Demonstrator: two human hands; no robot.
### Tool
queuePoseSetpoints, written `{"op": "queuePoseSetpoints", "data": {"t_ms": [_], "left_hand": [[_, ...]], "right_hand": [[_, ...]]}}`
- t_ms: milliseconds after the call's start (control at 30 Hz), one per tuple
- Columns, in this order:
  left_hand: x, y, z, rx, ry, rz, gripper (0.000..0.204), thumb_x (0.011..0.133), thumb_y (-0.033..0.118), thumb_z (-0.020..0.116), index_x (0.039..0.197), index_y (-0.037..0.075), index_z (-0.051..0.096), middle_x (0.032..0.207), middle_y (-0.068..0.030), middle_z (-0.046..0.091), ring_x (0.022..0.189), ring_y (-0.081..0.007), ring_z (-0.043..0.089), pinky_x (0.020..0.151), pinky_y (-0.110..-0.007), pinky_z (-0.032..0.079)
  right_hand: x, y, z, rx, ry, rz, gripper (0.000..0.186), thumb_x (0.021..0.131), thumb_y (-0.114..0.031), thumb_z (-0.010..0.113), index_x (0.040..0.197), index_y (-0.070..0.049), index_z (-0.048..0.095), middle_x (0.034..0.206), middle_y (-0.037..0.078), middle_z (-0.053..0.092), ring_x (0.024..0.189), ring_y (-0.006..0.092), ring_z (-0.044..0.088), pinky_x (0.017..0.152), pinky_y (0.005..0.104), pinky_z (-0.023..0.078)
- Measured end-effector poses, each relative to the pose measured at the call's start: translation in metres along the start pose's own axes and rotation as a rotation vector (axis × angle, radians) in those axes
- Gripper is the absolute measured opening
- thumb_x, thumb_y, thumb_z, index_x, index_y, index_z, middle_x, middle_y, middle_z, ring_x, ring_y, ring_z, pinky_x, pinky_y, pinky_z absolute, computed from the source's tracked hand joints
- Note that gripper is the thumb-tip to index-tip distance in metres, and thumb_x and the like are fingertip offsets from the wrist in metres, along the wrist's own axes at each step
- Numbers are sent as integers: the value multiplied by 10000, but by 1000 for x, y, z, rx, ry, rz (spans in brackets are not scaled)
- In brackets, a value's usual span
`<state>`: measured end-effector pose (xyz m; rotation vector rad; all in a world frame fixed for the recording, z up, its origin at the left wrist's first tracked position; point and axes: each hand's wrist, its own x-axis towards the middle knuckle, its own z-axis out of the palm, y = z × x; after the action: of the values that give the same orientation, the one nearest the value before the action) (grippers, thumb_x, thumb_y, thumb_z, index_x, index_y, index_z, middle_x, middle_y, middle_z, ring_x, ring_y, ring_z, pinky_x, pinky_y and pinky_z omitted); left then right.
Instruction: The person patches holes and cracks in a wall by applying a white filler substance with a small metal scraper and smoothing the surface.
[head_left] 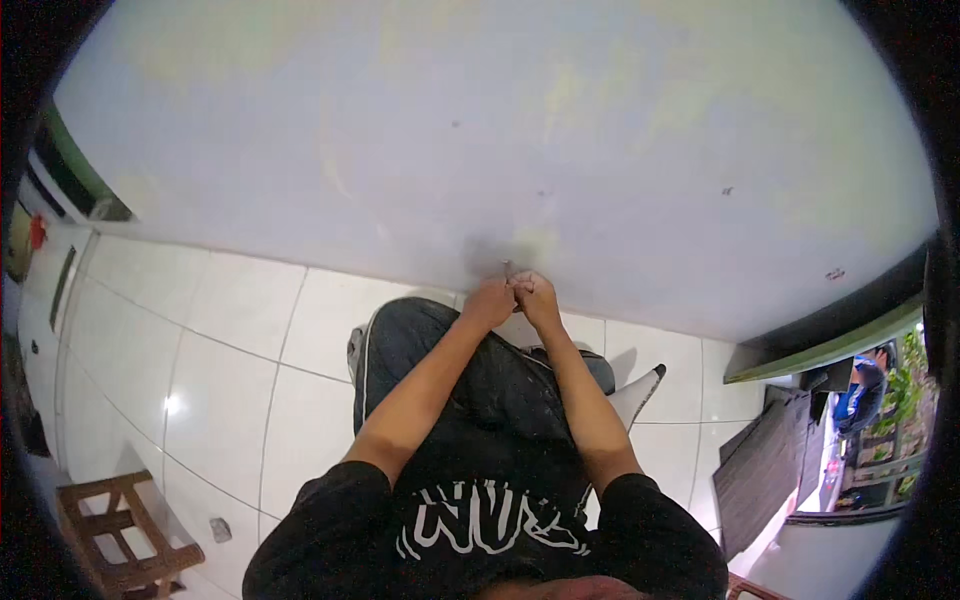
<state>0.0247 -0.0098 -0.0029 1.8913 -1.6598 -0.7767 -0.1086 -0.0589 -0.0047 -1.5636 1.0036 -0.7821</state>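
My left hand [492,300] and my right hand [536,298] meet close to the foot of a pale, patchy wall [620,120], both with fingers closed. A small, thin upright object [507,267], perhaps a nail, sticks up from between them, casting a shadow on the wall. Which fingers hold it, and what else they may hold, is too small to tell. My dark-trousered legs [410,340] are folded on the tiled floor [220,330] beneath my arms. A long pale object with a dark tip [640,392] lies right of my knee.
A brown wooden stool [125,530] stands lower left, near a small grey lump [220,530]. A door frame [75,245] is far left. On the right are a grey board [760,465] and an opening with a ledge [830,365], plants and a person in blue [858,395] outside.
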Motion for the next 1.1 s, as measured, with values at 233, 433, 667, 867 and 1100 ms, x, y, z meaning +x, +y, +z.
{"op": "queuePoseSetpoints", "data": {"t_ms": [233, 433, 667, 867, 1100], "left_hand": [[-13, 20, -19, -332, 241, 159, 393, 972, 331, 534, 887, -29, 666, 719, -212, 625, 686, -340, 622, 660, -426, 475], [-15, 16, -31, -360, 368, 141, 324, 940, 273, 617, 838, -23, 700, 690, -93, 664, 629, -140, 590, 603, -315, 454], [-13, 40, -40, -748, 441, 261, 333, 1012, 297, 527, 867, 9, 613, 731, -51, 619, 662, -161, 627, 584, -292, 451], [6, 96, -48, -883, 362, 149, 304, 1043, 330, 455, 911, 61, 506, 731, 3, 477, 601, -80, 451, 528, -253, 373], [12, 49, -18, -792, 474, 11, 429, 1028, 451, 449, 825, 76, 504, 620, 51, 411, 488, -43, 347, 427, -226, 275]], "right_hand": [[-6, -12, -10, 259, 32, -8, 153, 955, -173, 619, 910, -27, 627, 748, 39, 652, 628, 107, 605, 538, 245, 497], [-8, -27, -18, -90, -28, -231, 228, 935, -172, 636, 1093, -19, 697, 883, 66, 716, 775, 131, 656, 671, 288, 518], [-7, -20, -48, -303, -42, -252, 285, 877, -272, 647, 1059, -60, 702, 940, 169, 708, 840, 291, 685, 782, 422, 525], [-4, 21, -54, -700, -253, 28, 323, 813, -278, 657, 1044, -54, 682, 982, 208, 678, 939, 384, 642, 831, 480, 503], [-9, 1, -39, -681, -344, -79, 306, 824, -272, 638, 1031, -52, 688, 1012, 210, 672, 978, 397, 630, 866, 486, 495]]}}
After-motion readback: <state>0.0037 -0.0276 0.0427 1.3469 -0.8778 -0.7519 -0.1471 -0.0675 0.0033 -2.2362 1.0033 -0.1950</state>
